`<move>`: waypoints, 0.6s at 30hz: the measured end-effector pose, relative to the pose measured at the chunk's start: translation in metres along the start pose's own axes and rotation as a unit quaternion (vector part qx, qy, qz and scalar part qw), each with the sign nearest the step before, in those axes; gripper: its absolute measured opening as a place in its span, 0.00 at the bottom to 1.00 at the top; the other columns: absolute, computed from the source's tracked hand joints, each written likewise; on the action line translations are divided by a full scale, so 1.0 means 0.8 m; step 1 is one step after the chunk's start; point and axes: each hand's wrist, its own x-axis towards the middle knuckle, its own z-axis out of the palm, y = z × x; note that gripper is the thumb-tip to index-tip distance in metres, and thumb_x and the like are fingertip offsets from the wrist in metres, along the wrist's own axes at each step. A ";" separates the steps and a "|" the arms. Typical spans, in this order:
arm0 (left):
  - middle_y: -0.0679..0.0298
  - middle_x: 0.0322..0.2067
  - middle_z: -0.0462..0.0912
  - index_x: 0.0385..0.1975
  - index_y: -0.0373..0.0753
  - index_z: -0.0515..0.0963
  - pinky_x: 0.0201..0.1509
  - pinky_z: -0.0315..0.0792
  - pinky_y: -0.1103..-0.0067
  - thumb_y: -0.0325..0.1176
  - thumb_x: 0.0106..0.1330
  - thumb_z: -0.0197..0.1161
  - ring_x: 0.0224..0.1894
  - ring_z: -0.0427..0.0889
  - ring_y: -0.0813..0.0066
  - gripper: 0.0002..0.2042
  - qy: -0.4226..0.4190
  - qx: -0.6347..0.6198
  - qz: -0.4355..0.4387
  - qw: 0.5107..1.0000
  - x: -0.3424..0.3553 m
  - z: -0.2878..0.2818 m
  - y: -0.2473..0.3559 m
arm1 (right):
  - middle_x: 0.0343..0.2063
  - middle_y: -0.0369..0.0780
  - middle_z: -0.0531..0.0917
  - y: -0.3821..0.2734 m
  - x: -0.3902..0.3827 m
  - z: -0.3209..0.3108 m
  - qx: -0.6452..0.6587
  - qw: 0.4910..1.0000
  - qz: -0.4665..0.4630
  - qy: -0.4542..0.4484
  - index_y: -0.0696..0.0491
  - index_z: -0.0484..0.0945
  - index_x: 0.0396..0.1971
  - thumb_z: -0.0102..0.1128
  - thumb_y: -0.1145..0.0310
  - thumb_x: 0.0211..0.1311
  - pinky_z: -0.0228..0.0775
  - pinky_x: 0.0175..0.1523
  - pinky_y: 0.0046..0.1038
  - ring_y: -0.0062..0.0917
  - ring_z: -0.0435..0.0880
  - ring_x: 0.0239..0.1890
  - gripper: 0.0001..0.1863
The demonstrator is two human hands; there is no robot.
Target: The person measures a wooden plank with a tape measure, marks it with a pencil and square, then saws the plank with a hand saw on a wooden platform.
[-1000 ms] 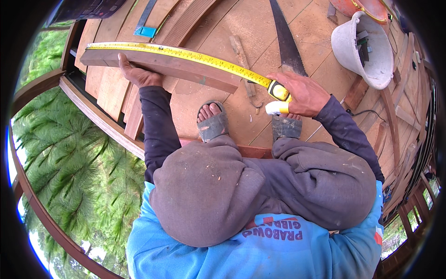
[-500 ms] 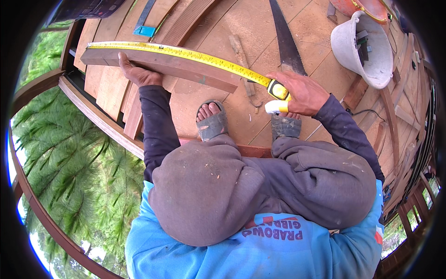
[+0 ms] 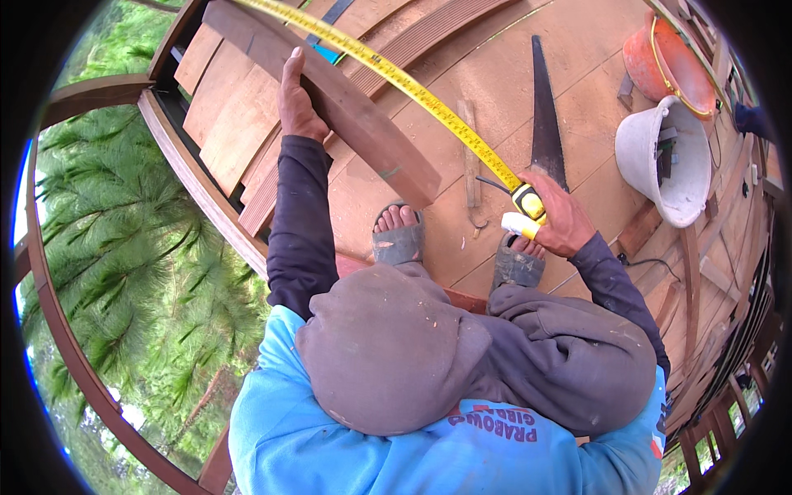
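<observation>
left hand grips beam, presumably to steady it; right hand clasps tape measure, likely keeping blade taut.

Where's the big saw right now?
In the head view, the saw lies on the brown floor, right of the middle and just beyond the right hand, between the thin wooden strip and the white bucket.

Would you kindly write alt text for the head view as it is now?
A person's left hand holds a wooden beam while the right hand grips a yellow tape measure, its blade extended to the upper left. A handsaw and a white bucket sit on the wooden deck.
</observation>
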 end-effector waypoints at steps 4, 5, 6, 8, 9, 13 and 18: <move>0.61 0.38 0.84 0.49 0.35 0.81 0.44 0.80 0.71 0.49 0.58 0.78 0.38 0.85 0.69 0.27 -0.056 0.236 0.043 0.969 0.034 0.023 0.035 | 0.54 0.51 0.80 0.016 -0.009 0.006 0.011 0.999 0.033 0.038 0.55 0.69 0.64 0.75 0.48 0.58 0.74 0.60 0.40 0.46 0.82 0.56 0.41; 0.61 0.36 0.84 0.47 0.33 0.80 0.43 0.80 0.72 0.50 0.58 0.78 0.35 0.85 0.69 0.28 -0.069 0.300 0.051 0.950 0.041 0.030 0.042 | 0.55 0.52 0.80 0.025 -0.011 0.010 0.024 0.997 0.049 0.046 0.55 0.68 0.65 0.76 0.49 0.58 0.73 0.60 0.40 0.47 0.81 0.57 0.41; 0.63 0.33 0.84 0.46 0.33 0.81 0.39 0.79 0.74 0.50 0.54 0.80 0.32 0.83 0.72 0.29 -0.093 0.350 0.077 0.929 0.055 0.027 0.052 | 0.55 0.52 0.80 0.023 -0.009 0.007 0.039 0.997 0.056 0.044 0.55 0.68 0.64 0.76 0.49 0.58 0.73 0.60 0.40 0.47 0.81 0.57 0.41; 0.63 0.34 0.84 0.47 0.33 0.82 0.42 0.79 0.75 0.49 0.53 0.81 0.34 0.84 0.72 0.29 -0.129 0.467 0.148 0.862 0.072 0.027 0.059 | 0.54 0.52 0.81 0.018 -0.008 0.003 0.066 0.994 0.078 0.045 0.55 0.68 0.64 0.77 0.50 0.58 0.73 0.60 0.40 0.47 0.82 0.57 0.41; 0.59 0.40 0.87 0.54 0.32 0.81 0.49 0.79 0.75 0.48 0.51 0.82 0.40 0.86 0.71 0.34 -0.144 0.508 0.157 0.834 0.077 0.030 0.068 | 0.53 0.52 0.81 0.020 -0.007 0.004 0.067 0.993 0.085 0.052 0.55 0.68 0.64 0.77 0.51 0.57 0.73 0.60 0.40 0.47 0.82 0.57 0.40; 0.44 0.54 0.85 0.71 0.36 0.69 0.60 0.76 0.70 0.44 0.46 0.79 0.54 0.86 0.56 0.48 -0.213 0.637 0.212 0.710 0.112 0.027 0.060 | 0.53 0.53 0.82 0.027 -0.010 0.008 0.097 0.985 0.130 0.059 0.55 0.69 0.63 0.77 0.52 0.57 0.73 0.60 0.40 0.48 0.82 0.56 0.39; 0.48 0.51 0.84 0.73 0.49 0.69 0.62 0.75 0.64 0.41 0.43 0.75 0.55 0.83 0.49 0.48 -0.222 0.761 0.238 0.560 0.146 0.012 0.018 | 0.47 0.50 0.84 0.036 -0.020 0.018 0.044 0.983 0.173 0.054 0.54 0.72 0.62 0.74 0.53 0.59 0.75 0.57 0.37 0.41 0.85 0.52 0.35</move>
